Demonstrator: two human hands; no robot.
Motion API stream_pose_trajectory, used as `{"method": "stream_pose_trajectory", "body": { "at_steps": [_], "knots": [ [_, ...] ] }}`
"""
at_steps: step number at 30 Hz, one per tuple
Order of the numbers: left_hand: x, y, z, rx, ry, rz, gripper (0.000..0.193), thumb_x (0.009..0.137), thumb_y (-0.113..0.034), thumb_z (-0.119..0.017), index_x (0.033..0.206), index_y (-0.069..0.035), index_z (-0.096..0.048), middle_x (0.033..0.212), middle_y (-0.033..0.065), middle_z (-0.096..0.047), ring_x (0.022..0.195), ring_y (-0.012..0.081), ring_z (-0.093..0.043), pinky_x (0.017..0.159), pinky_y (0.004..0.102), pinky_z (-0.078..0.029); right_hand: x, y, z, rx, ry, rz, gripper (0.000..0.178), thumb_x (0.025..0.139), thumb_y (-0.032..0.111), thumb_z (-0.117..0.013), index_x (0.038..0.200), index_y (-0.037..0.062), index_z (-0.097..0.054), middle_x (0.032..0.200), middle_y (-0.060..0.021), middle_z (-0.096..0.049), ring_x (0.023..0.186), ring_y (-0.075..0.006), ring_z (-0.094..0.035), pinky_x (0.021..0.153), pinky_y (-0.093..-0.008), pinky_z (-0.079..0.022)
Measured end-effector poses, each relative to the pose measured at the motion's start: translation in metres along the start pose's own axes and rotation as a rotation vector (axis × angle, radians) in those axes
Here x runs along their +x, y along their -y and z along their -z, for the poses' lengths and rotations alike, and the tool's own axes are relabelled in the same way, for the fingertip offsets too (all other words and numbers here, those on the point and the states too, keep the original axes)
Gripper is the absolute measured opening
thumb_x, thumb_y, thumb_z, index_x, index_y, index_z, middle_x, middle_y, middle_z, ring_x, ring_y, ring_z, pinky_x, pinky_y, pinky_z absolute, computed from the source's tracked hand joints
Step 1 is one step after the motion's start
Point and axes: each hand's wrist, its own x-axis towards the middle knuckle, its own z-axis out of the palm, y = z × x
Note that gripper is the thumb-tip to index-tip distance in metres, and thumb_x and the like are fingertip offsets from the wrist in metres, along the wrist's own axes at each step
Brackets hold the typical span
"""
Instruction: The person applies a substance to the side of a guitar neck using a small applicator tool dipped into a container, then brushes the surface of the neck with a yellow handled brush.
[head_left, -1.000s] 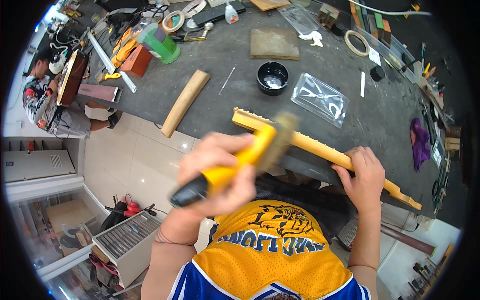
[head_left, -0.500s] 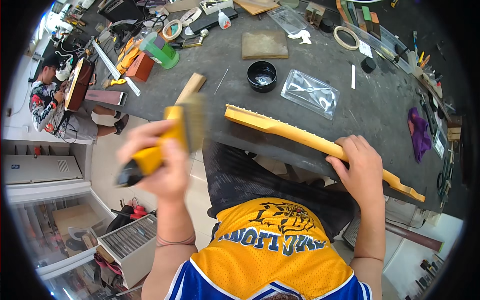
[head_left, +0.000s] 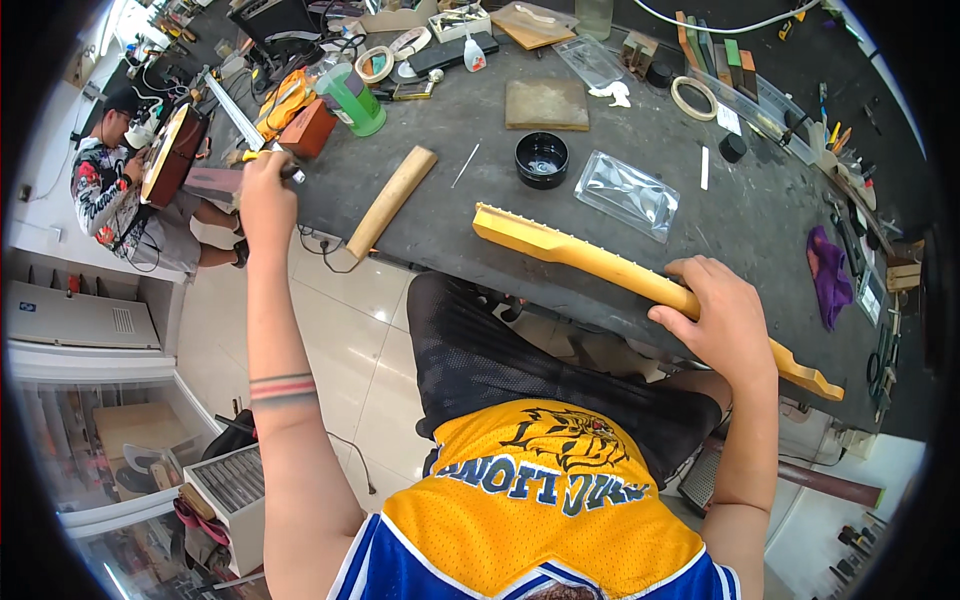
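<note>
A yellow-tan guitar neck, its frets along the far edge, lies slantwise over the near edge of the dark workbench. My right hand is closed around it toward its lower right end. Out at the far left of the bench, my left hand is closed over the end of a long brown sanding bar. What its fingers hold is hidden behind the hand. Close by lie a metal ruler and a reddish-brown block. The wide yellow brush is out of sight.
A wooden stick juts over the bench edge. Beyond the neck are a black bowl, a clear plastic tray and a flat board. A green bottle stands left; a purple cloth lies right. A person sits at far left.
My left hand has swung away, up and left to the sanding bar; the brush it held no longer shows. My right hand stays on the guitar neck. The view has shifted slightly.
</note>
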Motion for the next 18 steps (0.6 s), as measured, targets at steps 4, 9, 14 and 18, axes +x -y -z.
{"method": "stream_pose_trajectory", "body": {
  "at_steps": [4,9,14,18],
  "knots": [
    [-0.004,-0.004,-0.022,-0.003,0.100,-0.041,0.032,0.090,0.009,-0.064,0.114,-0.007,-0.076,0.119,0.0141,-0.073,0.120,0.0395,-0.068,0.102,0.0513,-0.057,-0.002,0.003,0.002,0.008,0.007,-0.037,0.052,0.091,0.038,-0.093,0.128,0.0070,-0.075,0.110,-0.0110,-0.074,0.106,-0.0366,-0.073,0.090,-0.0501,-0.059],
    [-0.014,-0.004,-0.027,-0.036,0.253,-0.060,0.038,0.090,0.010,-0.062,0.120,-0.007,-0.079,0.121,0.0137,-0.074,0.123,0.0376,-0.068,0.107,0.0501,-0.057,-0.004,0.005,0.004,0.008,0.008,-0.040,0.055,0.092,0.038,-0.092,0.133,0.0069,-0.074,0.113,-0.0115,-0.074,0.108,-0.0367,-0.073,0.093,-0.0496,-0.059],
    [-0.010,-0.051,0.027,-0.060,0.172,0.028,0.044,0.094,0.012,-0.060,0.129,-0.007,-0.079,0.131,0.0127,-0.075,0.126,0.0366,-0.071,0.105,0.0476,-0.060,-0.006,0.005,0.005,0.021,-0.003,-0.022,0.056,0.092,0.037,-0.092,0.135,0.0058,-0.073,0.113,-0.0127,-0.074,0.108,-0.0379,-0.073,0.094,-0.0499,-0.059],
    [-0.010,-0.139,0.108,-0.544,-0.129,-0.332,0.042,0.098,0.018,-0.061,0.132,-0.001,-0.078,0.119,0.0171,-0.079,0.107,0.0344,-0.077,0.094,0.0455,-0.061,-0.005,0.005,0.003,0.016,0.014,-0.037,0.059,0.093,0.037,-0.092,0.138,0.0048,-0.073,0.115,-0.0145,-0.075,0.109,-0.0388,-0.073,0.094,-0.0500,-0.059]
  ]
}}
